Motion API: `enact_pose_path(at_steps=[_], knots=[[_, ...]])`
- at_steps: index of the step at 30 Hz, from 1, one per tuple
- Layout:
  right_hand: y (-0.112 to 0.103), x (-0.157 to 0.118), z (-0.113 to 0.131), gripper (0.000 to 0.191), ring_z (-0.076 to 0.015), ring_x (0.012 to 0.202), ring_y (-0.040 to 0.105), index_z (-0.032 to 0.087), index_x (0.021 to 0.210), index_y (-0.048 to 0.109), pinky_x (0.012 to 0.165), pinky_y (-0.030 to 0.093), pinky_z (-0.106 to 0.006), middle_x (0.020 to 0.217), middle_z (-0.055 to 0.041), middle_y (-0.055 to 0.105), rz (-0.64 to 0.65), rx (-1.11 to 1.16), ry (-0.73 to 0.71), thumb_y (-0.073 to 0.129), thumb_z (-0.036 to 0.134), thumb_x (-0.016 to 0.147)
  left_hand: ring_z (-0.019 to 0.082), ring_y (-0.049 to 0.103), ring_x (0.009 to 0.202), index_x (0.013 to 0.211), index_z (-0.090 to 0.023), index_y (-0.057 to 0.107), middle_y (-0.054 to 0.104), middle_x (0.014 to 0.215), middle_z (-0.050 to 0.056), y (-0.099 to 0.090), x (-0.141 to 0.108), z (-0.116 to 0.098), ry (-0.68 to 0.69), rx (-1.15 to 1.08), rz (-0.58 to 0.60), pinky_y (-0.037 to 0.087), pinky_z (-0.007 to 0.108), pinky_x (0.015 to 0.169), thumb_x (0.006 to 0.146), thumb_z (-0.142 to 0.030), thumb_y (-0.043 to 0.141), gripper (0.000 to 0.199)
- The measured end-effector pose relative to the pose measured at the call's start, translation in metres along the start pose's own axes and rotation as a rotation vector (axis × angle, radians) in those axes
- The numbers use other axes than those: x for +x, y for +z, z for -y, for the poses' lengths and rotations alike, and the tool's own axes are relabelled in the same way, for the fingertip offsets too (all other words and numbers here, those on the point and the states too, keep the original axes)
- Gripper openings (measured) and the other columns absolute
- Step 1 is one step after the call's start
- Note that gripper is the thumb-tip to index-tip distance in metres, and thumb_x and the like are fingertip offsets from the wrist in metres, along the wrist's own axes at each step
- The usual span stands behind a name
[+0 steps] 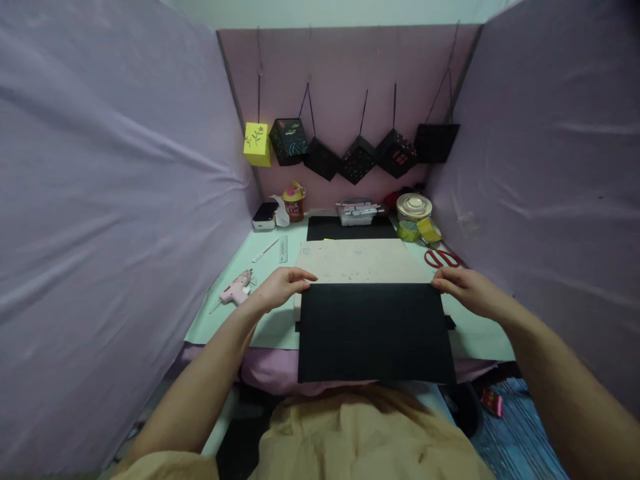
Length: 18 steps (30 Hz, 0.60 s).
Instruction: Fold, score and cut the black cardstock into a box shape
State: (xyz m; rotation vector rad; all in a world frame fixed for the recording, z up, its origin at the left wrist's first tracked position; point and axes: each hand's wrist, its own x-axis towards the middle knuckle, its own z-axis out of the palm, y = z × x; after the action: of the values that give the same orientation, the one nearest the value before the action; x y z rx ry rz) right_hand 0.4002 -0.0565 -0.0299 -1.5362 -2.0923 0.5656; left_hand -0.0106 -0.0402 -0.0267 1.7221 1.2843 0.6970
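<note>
Pale green tabletop (273, 337), set between 2 lilac cloth walls (100, 200).

Nearest: tan garment (360, 433) over the lap. To its right, lower down, a dark bin (466, 408), a red packet (493, 403) and blue flooring (523, 433).

Black sheet (375, 333): near part projects past the table's near edge; far edge overlaps a cream board (350, 259) that bears faint marks. Dark strip ends show at 2 sides, left and right, from beneath the sheet.

Left hand (283, 287): thumb and fingertips pinch the sheet's far left corner. Right hand (463, 287): same pinch at the far right corner, fingers close together. Both forearms bare.

Left of the board: pink glue gun (236, 290), then slim white tool (265, 250) and clear ruler (283, 249). Right of the board: scissors (443, 259), red handles.

Beyond the board: second black sheet (350, 228), flat. Back row, left to right: white box with black top (265, 217), crumpled white paper (281, 212), yellow-lidded jar (293, 203), clear container of pens (359, 213), round tin (414, 207), with green tape roll (409, 231) and yellow tape roll (429, 231) in front of it.

Farthest: pink back wall (350, 67). 6 items hang before it on cords: 1 yellow cube (257, 145), 5 black boxes (289, 141), some decorated.
</note>
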Motion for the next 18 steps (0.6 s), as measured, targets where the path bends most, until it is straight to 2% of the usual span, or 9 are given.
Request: enact_pose_path(at_steps=[4, 9, 13, 18], knots=[[0.008, 0.012, -0.005, 0.046, -0.0173, 0.063, 0.052, 0.021, 0.069, 0.059, 0.062, 0.04, -0.029, 0.065, -0.0013, 0.059, 0.017, -0.008, -0.003, 0.049, 0.065, 0.082, 0.022, 0.066, 0.085, 0.096, -0.015, 0.075, 0.075, 0.092, 0.008, 0.003, 0.011, 0.015, -0.035, -0.018, 0.014, 0.05, 0.034, 0.08, 0.07, -0.04, 0.067, 0.037], [0.003, 0.02, -0.003, 0.049, -0.0154, 0.061, 0.048, 0.021, 0.068, 0.058, 0.058, 0.037, -0.028, 0.063, -0.0001, 0.055, -0.125, 0.095, 0.007, 0.051, 0.067, 0.08, 0.023, 0.067, 0.09, 0.101, -0.016, 0.074, 0.074, 0.101, 0.009, -0.003, 0.015, 0.016, 0.015, -0.007, -0.045, 0.05, 0.036, 0.086, 0.071, -0.041, 0.066, 0.039], [-0.014, 0.008, 0.018, 0.047, -0.0139, 0.056, 0.044, 0.021, 0.075, 0.061, 0.054, 0.033, -0.027, 0.06, 0.0017, 0.052, -0.273, 0.06, 0.02, 0.052, 0.066, 0.081, 0.024, 0.066, 0.098, 0.105, -0.017, 0.073, 0.073, 0.109, 0.008, -0.007, 0.007, 0.005, 0.107, 0.077, -0.05, 0.049, 0.036, 0.089, 0.076, -0.038, 0.062, 0.037], [-0.033, -0.014, 0.054, 0.038, -0.0142, 0.061, 0.047, 0.02, 0.077, 0.061, 0.06, 0.035, -0.028, 0.065, -0.0001, 0.056, -0.445, -0.066, -0.043, 0.052, 0.056, 0.085, 0.024, 0.064, 0.104, 0.105, -0.018, 0.073, 0.072, 0.11, 0.008, -0.006, -0.001, -0.009, 0.228, 0.152, -0.169, 0.047, 0.037, 0.095, 0.083, -0.035, 0.058, 0.032]])
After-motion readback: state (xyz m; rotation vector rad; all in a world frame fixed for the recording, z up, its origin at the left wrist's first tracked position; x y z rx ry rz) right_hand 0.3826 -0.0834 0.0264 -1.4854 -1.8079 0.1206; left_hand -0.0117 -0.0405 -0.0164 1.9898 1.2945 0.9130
